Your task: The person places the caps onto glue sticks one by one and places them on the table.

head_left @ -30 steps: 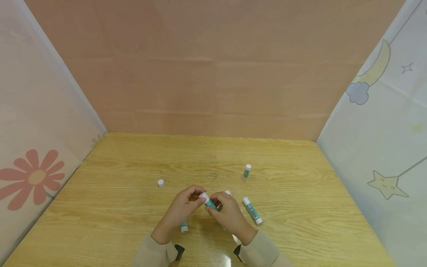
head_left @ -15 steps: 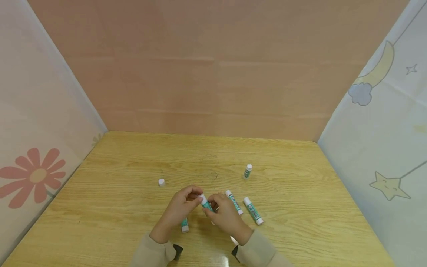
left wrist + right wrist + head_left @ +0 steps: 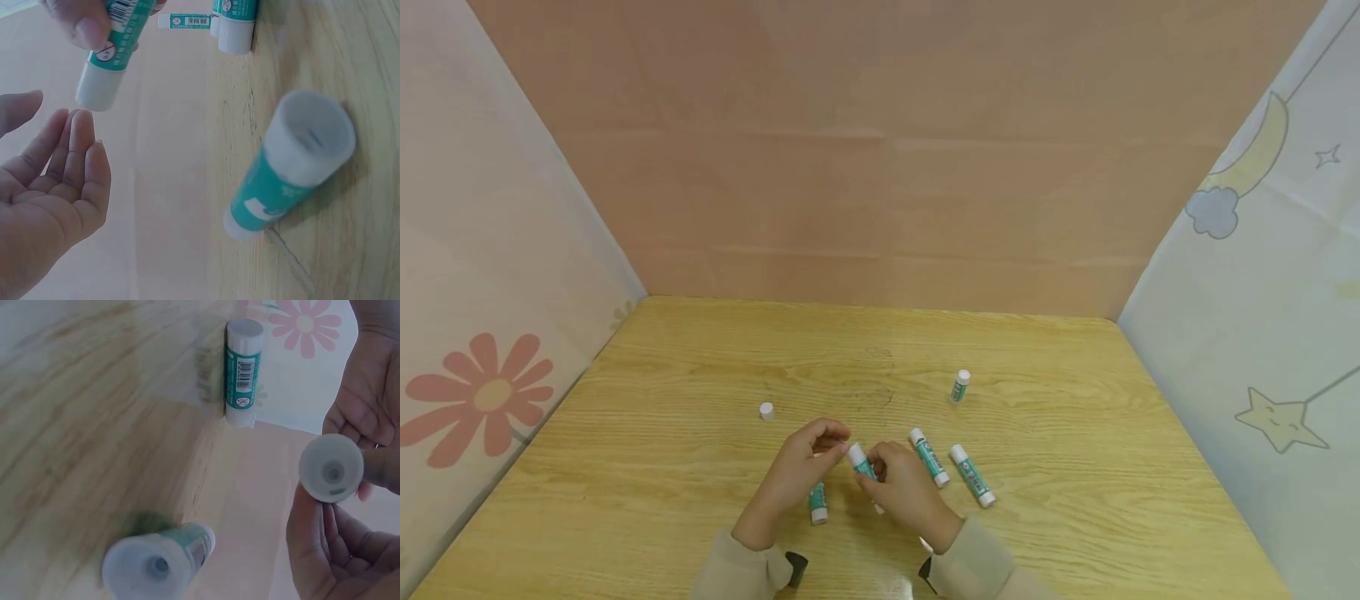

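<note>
A glue stick [image 3: 862, 460] with a white cap and green label is pinched in my right hand [image 3: 910, 492], tilted above the table. My left hand [image 3: 797, 467] is beside its capped end; in the left wrist view, the left fingers [image 3: 81, 140] lie just off the white cap, thumb apart, holding nothing. Seen from the right wrist, the held stick's round white base [image 3: 331, 467] faces the camera. A second glue stick [image 3: 818, 505] lies under the left hand, partly hidden by it. Two more, one nearer [image 3: 929, 458] and one farther right [image 3: 973, 477], lie beside my right hand.
Farther back on the wooden table [image 3: 685, 358], a short glue stick [image 3: 960, 387] stands upright. A loose white cap [image 3: 767, 411] sits left of the hands. Fabric walls enclose the back [image 3: 880, 167] and both sides.
The left fingers, earlier on the held glue stick's cap, have come apart from it. My right hand has shifted slightly left and down with the stick, uncovering the glue stick beside it.
</note>
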Available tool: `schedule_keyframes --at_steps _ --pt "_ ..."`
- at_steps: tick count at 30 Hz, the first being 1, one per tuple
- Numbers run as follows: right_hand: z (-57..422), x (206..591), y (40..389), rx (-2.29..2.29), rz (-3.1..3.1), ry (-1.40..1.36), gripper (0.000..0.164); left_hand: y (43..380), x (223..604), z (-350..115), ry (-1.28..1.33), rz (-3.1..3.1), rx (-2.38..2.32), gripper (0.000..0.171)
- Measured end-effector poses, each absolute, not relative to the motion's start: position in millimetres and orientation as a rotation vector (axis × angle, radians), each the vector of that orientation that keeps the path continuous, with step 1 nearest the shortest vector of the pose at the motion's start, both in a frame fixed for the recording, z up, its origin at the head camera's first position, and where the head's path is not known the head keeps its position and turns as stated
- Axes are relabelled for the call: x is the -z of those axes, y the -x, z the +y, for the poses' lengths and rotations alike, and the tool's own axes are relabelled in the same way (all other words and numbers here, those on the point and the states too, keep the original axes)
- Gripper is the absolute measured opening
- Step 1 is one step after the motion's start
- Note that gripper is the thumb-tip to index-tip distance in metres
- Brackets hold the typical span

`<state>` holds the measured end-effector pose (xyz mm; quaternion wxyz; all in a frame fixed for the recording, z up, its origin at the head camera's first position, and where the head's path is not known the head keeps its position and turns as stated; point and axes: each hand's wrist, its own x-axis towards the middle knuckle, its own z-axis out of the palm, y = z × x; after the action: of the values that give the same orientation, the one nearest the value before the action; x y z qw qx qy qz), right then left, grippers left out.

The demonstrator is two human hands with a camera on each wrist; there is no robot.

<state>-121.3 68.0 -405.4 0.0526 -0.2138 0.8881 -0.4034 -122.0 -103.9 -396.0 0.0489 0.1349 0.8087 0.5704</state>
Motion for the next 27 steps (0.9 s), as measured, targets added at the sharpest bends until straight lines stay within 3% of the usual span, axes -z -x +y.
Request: schedule_keyframes --at_steps 27 --pt "47 420 119 0.944 2.73 0.561 0.017 124 397 -130 -0.12 2.55 -1.704 0.015"
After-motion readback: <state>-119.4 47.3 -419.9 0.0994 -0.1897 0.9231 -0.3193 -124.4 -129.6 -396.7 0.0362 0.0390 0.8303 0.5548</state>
